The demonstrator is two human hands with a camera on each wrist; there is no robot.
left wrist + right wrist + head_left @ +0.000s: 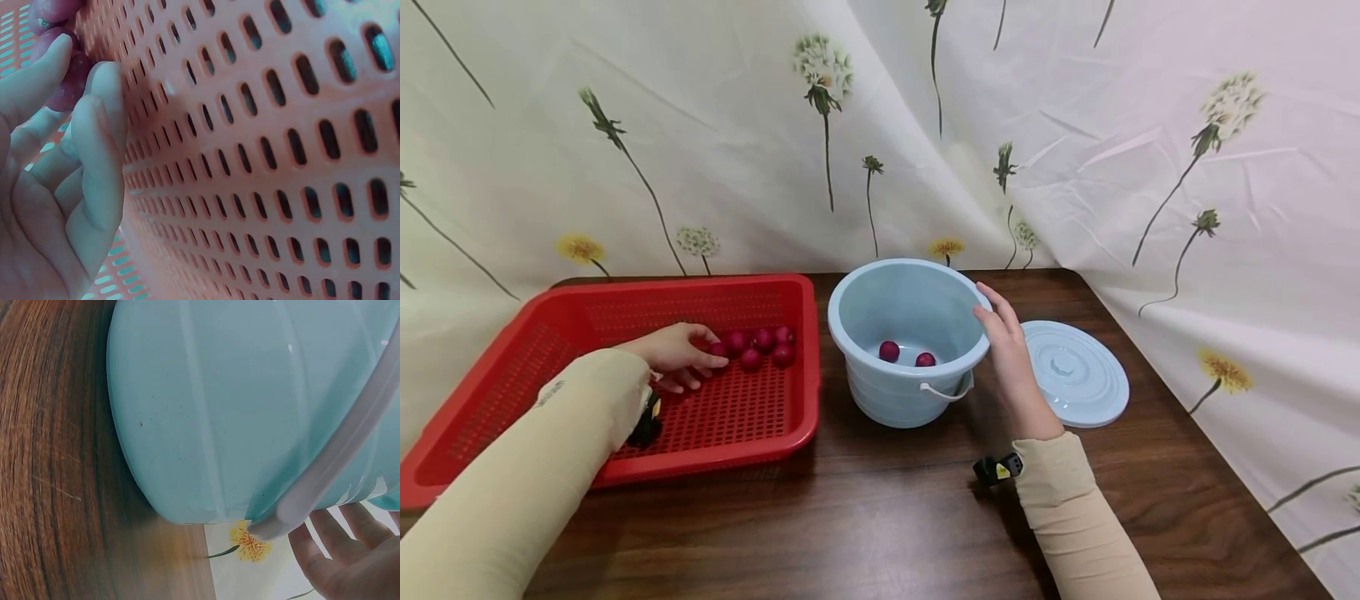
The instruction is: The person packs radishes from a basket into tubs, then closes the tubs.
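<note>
Inside a red perforated basket (pixel 808 367), my left hand (pixel 679 350) pinches a dark red plum (pixel 718 349) between thumb and fingertips. The left wrist view shows this plum (pixel 67 84) beside the basket's slotted surface. Several more plums (pixel 763 339) lie grouped by the basket's right side. A light blue bucket (pixel 891 392) stands upright to the right, with one plum (pixel 889 351) and another plum (pixel 926 359) on its bottom. My right hand (pixel 1009 350) holds the bucket's right rim, its fingers against the outer wall.
A round light blue lid (pixel 1078 375) lies flat on the dark wooden table (pixel 880 517), right of the bucket. The bucket's white handle (pixel 951 393) hangs down at its front. A flower-printed cloth (pixel 737 150) hangs behind the table and along its right side.
</note>
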